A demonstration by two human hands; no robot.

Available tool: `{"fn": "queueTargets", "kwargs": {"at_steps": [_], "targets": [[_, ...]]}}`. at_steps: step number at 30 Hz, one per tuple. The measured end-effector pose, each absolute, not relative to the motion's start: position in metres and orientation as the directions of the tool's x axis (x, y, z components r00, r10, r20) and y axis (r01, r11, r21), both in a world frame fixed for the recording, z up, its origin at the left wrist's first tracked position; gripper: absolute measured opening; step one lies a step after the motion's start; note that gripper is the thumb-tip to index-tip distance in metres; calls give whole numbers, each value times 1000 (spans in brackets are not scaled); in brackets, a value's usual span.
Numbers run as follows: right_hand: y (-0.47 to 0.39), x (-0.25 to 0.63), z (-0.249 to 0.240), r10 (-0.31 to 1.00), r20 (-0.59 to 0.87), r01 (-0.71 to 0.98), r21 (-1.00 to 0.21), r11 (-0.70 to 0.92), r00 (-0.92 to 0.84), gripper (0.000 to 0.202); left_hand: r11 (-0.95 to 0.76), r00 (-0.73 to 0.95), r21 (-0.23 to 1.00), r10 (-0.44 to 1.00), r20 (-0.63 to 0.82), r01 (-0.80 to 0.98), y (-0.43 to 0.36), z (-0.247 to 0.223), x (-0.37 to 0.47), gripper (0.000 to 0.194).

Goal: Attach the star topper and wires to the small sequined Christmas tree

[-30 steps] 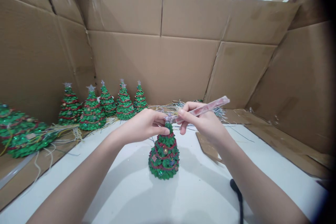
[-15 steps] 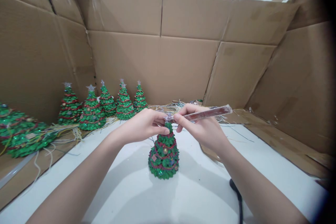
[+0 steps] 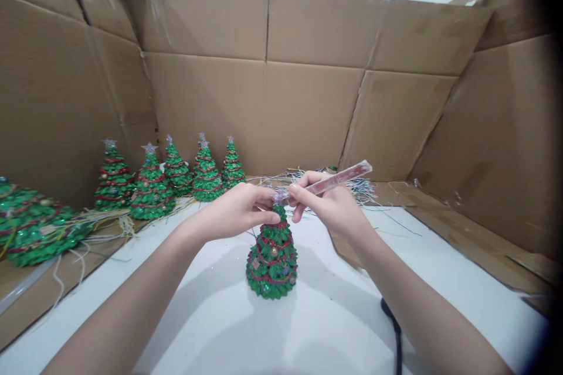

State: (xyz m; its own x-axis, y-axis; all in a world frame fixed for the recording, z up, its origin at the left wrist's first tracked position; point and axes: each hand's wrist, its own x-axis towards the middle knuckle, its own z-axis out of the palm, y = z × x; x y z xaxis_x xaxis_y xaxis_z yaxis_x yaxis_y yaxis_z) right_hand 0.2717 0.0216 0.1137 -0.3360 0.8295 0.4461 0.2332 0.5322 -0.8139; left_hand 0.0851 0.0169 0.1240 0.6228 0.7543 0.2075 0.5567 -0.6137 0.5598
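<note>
A small green Christmas tree figurine (image 3: pixel 271 263) with red garlands stands upright on the white tabletop in front of me. At its tip is a clear star (image 3: pixel 278 196). My left hand (image 3: pixel 246 208) is closed around the upper left of the tree, thumb across the front just below the star. My right hand (image 3: pixel 329 202) grips a slim stick-like tool (image 3: pixel 345 176), reddish inside a clear, worn wrapping, held like a pen. Its thin end reaches the right side of the star; whether it touches is too small to tell.
Several similar trees (image 3: pixel 152 187) stand at the back left, and a larger-looking one (image 3: pixel 39 225) leans at the far left among loose wires (image 3: pixel 118 220). More wires (image 3: pixel 360 190) lie behind my right hand. Cardboard walls (image 3: pixel 211 88) surround the table. A black cable (image 3: pixel 396 328) runs at front right.
The tool's outer end has swung left and up, tilting more steeply. My right hand has turned slightly with it. The left hand keeps its hold on the tree; the whole view has shifted a little.
</note>
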Motion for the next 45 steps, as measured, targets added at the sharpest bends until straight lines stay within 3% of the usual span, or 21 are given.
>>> {"fn": "queueTargets", "kwargs": {"at_steps": [7, 13, 16, 18, 22, 26, 29, 34, 42, 45], "targets": [[36, 274, 107, 839, 378, 53, -901, 431, -392, 26, -623, 627, 538, 750, 208, 567, 17, 124, 84, 23], [48, 271, 100, 835, 279, -188, -959, 213, -474, 27, -631, 635, 550, 741, 219, 547, 16, 123, 85, 23], [45, 275, 105, 837, 321, -167, -947, 274, -443, 27, -616, 614, 539, 760, 213, 575, 16, 124, 85, 23], [40, 279, 110, 843, 371, -53, -923, 382, -389, 26, -607, 604, 530, 770, 207, 592, 15, 124, 85, 24], [26, 284, 119, 829, 446, 254, -804, 537, -338, 25, -599, 602, 541, 773, 199, 590, 15, 125, 85, 23], [15, 287, 124, 794, 496, 414, -679, 606, -350, 22, -593, 567, 542, 788, 240, 595, 13, 125, 83, 22], [11, 290, 126, 741, 547, 445, -592, 672, -390, 14, -580, 506, 522, 810, 295, 625, 10, 128, 81, 23], [9, 285, 116, 539, 639, 484, -283, 828, -549, 15, -590, 533, 518, 800, 274, 619, 8, 131, 79, 22], [12, 267, 99, 443, 628, 594, 38, 803, -639, 13, -608, 587, 527, 775, 233, 594, 15, 126, 81, 18], [13, 265, 97, 404, 668, 590, 65, 805, -625, 15, -623, 582, 491, 772, 257, 609, 14, 127, 81, 19]]}}
